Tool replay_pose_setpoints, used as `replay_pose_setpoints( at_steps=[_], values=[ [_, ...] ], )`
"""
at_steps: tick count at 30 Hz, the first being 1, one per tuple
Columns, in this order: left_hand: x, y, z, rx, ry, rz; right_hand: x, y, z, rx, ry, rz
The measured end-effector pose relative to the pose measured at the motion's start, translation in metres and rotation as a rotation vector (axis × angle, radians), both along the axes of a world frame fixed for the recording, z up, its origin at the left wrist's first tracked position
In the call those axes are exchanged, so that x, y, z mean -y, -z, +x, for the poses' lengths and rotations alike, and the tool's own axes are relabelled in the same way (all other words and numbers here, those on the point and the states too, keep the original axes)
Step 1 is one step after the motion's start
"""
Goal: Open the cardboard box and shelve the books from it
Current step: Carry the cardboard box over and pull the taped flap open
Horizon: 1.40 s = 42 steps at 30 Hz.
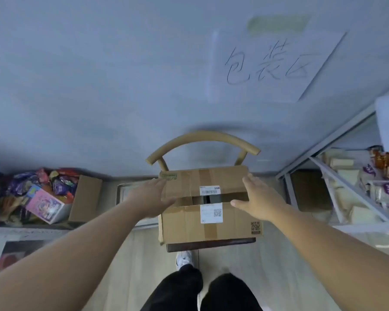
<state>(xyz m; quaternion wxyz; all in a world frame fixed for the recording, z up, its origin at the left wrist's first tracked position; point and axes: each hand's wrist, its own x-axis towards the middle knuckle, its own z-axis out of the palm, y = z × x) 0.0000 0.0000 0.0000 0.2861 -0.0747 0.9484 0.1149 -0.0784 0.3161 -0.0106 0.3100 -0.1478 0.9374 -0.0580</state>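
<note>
A brown cardboard box (184,225) sits on the seat of a wooden chair (202,139) in front of me. Its top flaps are parted along the middle seam, and a split white shipping label spans the dark gap. My left hand (152,198) lies against the box's left top edge, fingers spread, thumb at the seam. My right hand (259,198) rests at the right top edge, fingers spread, thumb near the gap. Neither hand clasps a flap. Books are hidden inside the box.
An open carton (85,198) full of colourful snack packets and a pink box (46,207) stands on the floor at left. A metal rack (346,191) with packaged goods is at right. A handwritten paper sign (274,63) hangs on the wall. My legs and shoe show below.
</note>
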Motion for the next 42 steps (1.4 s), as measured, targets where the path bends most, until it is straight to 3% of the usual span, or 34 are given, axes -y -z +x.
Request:
replay_pose_setpoints(
  at_steps=[3,8,17,20,23,25,28,34,42],
  values=[
    [-0.003,0.041,-0.003,0.084,-0.009,0.003,0.007,0.038,-0.006,0.052,0.103,0.06],
    [-0.009,0.115,0.005,0.052,-0.019,0.034,0.01,0.111,-0.007,0.045,0.239,0.06],
    [-0.013,0.201,0.027,-0.323,-0.3,0.099,-0.005,0.188,0.002,-0.249,0.425,-0.239],
    [-0.021,0.209,0.033,-0.39,-0.561,0.207,-0.001,0.195,0.002,-0.337,0.521,-0.286],
    [-0.033,0.204,0.027,-0.271,-1.059,0.428,0.006,0.196,-0.001,-0.333,0.71,-0.317],
    [-0.033,0.203,0.018,-0.17,-1.222,0.483,0.006,0.192,-0.005,-0.267,0.833,-0.323],
    [-0.026,0.204,0.009,-0.058,-1.266,0.542,0.004,0.183,-0.014,-0.066,1.022,-0.362],
    [-0.011,0.202,0.002,0.131,-1.374,0.807,-0.009,0.172,-0.042,0.392,1.084,-0.411],
    [0.001,0.205,-0.007,0.176,-1.329,0.846,-0.013,0.183,-0.045,0.469,1.013,-0.438]
  ],
)
